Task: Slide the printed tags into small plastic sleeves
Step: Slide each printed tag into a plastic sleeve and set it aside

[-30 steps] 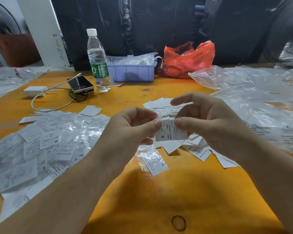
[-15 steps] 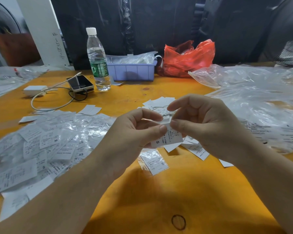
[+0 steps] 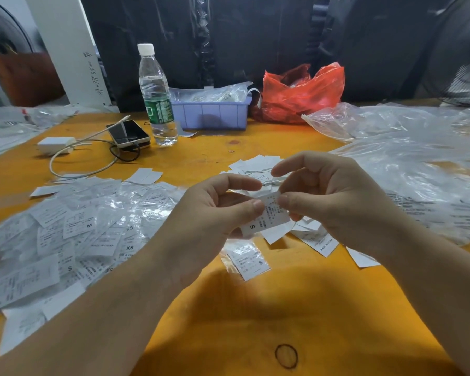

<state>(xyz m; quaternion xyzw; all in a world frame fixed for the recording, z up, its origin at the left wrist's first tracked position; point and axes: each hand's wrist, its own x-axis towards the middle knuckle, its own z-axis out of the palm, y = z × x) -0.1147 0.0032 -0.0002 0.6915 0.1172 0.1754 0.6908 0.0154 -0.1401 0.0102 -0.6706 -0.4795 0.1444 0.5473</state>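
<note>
I hold both forearms in over the near edge of the desk [image 3: 255, 308], hands raised above its middle. The left hand [image 3: 212, 213] curls its fingers, thumb pressed on the left edge of a printed tag [image 3: 266, 217] marked S. The right hand [image 3: 337, 202] pinches the tag's upper right corner between thumb and curled fingers, index finger arched above. Both grips are closed on the tag, which tilts between the thumbs. I cannot tell whether a sleeve surrounds it. Bare desk lies open toward the near edge. A sleeved tag [image 3: 248, 261] lies just below the hands. Filled sleeves [image 3: 73, 234] crowd the left side; loose tags [image 3: 318, 240] lie under the right hand.
</note>
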